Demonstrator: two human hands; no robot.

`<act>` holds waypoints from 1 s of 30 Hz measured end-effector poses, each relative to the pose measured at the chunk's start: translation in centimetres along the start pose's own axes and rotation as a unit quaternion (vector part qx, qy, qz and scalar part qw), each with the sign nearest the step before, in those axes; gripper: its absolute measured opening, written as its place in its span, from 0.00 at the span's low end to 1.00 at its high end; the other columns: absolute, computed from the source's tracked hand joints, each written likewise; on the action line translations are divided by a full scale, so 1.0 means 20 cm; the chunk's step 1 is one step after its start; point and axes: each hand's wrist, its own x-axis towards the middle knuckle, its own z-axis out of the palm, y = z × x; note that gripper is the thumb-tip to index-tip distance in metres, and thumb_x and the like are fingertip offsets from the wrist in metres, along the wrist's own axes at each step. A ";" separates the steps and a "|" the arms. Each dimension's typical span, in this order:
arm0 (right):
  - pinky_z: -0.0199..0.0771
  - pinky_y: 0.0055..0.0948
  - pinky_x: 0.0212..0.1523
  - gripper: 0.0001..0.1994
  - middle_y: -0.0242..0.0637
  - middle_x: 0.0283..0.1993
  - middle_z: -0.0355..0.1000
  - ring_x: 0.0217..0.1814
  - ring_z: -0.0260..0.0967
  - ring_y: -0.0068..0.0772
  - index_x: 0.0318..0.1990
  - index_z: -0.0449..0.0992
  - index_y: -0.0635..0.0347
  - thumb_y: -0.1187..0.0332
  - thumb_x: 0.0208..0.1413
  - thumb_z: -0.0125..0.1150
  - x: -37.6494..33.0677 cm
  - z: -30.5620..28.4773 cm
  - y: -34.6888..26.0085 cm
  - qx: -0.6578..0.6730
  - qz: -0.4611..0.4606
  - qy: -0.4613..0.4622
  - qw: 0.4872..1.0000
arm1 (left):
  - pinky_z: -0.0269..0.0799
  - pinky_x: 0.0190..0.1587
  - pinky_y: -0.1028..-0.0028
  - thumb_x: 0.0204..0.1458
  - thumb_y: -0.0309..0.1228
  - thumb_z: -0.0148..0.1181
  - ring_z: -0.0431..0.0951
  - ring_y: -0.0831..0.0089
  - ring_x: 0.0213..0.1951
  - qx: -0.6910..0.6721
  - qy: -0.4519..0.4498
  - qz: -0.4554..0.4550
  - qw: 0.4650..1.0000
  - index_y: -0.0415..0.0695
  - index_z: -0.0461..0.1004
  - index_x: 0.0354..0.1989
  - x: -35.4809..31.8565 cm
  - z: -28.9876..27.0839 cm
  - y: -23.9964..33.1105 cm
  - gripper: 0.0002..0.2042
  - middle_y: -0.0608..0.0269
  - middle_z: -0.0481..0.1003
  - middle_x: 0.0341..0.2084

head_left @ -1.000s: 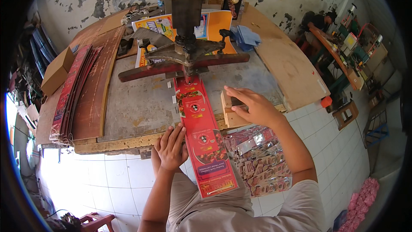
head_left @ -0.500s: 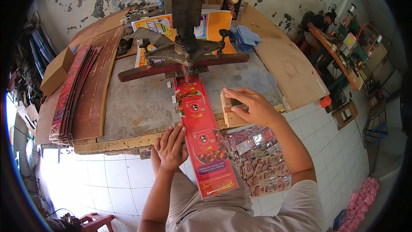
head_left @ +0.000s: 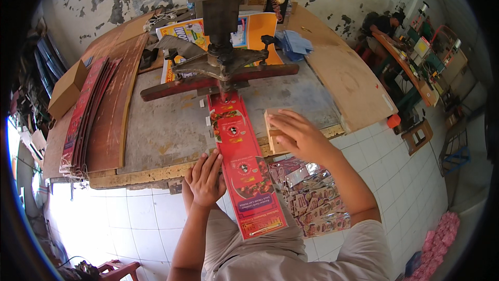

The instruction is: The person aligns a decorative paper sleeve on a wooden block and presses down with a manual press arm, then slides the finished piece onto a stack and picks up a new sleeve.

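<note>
A long red printed strip (head_left: 240, 160) runs from under the metal press (head_left: 223, 62) across the worktable (head_left: 166, 130) and hangs over its front edge onto my lap. My left hand (head_left: 206, 178) grips the strip's left edge near the table's front. My right hand (head_left: 297, 134) rests flat with spread fingers on a small wooden block (head_left: 271, 129) just right of the strip.
Stacks of red strips (head_left: 86, 114) lie at the table's left beside a cardboard box (head_left: 66, 87). Printed packets (head_left: 312, 198) fill a heap by my right knee. Orange and yellow sheets (head_left: 254, 29) lie behind the press. Another person (head_left: 382, 23) sits at the far right.
</note>
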 end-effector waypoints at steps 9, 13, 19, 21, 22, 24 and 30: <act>0.71 0.52 0.74 0.25 0.41 0.73 0.72 0.75 0.70 0.51 0.69 0.78 0.58 0.64 0.66 0.72 -0.24 0.12 -0.12 -0.082 0.030 0.064 0.994 | 0.55 0.72 0.60 0.58 0.38 0.64 0.73 0.66 0.71 -0.012 -0.026 -0.023 0.999 0.51 0.81 0.68 0.01 -0.04 0.03 0.26 0.70 0.80 0.69; 0.70 0.51 0.74 0.26 0.37 0.73 0.74 0.75 0.69 0.48 0.69 0.79 0.57 0.64 0.64 0.75 -0.28 0.14 -0.08 -0.049 0.044 0.075 0.995 | 0.58 0.71 0.57 0.57 0.37 0.68 0.73 0.63 0.72 -0.035 -0.051 -0.042 0.997 0.51 0.79 0.68 0.07 -0.10 0.07 0.28 0.68 0.76 0.72; 0.73 0.49 0.71 0.26 0.38 0.69 0.76 0.72 0.72 0.49 0.66 0.81 0.57 0.66 0.60 0.77 -0.26 0.14 -0.06 -0.044 0.019 0.081 0.996 | 0.58 0.73 0.52 0.56 0.37 0.71 0.70 0.57 0.74 -0.054 -0.115 -0.049 0.991 0.51 0.74 0.72 0.16 -0.15 0.10 0.32 0.65 0.71 0.76; 0.74 0.48 0.69 0.27 0.37 0.68 0.77 0.71 0.73 0.48 0.65 0.82 0.56 0.69 0.56 0.79 -0.27 0.14 -0.05 -0.020 0.014 0.098 0.995 | 0.56 0.75 0.49 0.54 0.40 0.73 0.69 0.54 0.75 -0.063 -0.130 -0.049 0.988 0.50 0.74 0.73 0.17 -0.15 0.10 0.35 0.64 0.71 0.76; 0.76 0.47 0.67 0.28 0.36 0.66 0.79 0.68 0.75 0.48 0.64 0.83 0.56 0.71 0.52 0.81 -0.26 0.12 -0.07 -0.014 0.012 0.115 0.993 | 0.54 0.76 0.48 0.55 0.41 0.72 0.68 0.55 0.76 -0.061 -0.141 -0.056 0.986 0.50 0.73 0.73 0.17 -0.14 0.11 0.34 0.65 0.71 0.77; 0.76 0.47 0.66 0.28 0.37 0.65 0.79 0.67 0.75 0.47 0.64 0.83 0.56 0.70 0.52 0.81 -0.24 0.10 -0.14 0.037 -0.005 0.118 0.992 | 0.51 0.78 0.48 0.56 0.42 0.71 0.66 0.56 0.77 -0.043 -0.141 -0.065 0.987 0.51 0.72 0.73 0.15 -0.16 0.11 0.34 0.65 0.70 0.77; 0.77 0.44 0.65 0.28 0.37 0.68 0.79 0.66 0.77 0.45 0.63 0.84 0.56 0.68 0.52 0.81 -0.14 0.08 -0.30 0.132 -0.049 0.078 0.987 | 0.48 0.78 0.48 0.58 0.42 0.67 0.65 0.59 0.77 -0.028 -0.111 -0.060 0.992 0.51 0.71 0.74 0.11 -0.09 0.12 0.33 0.66 0.69 0.77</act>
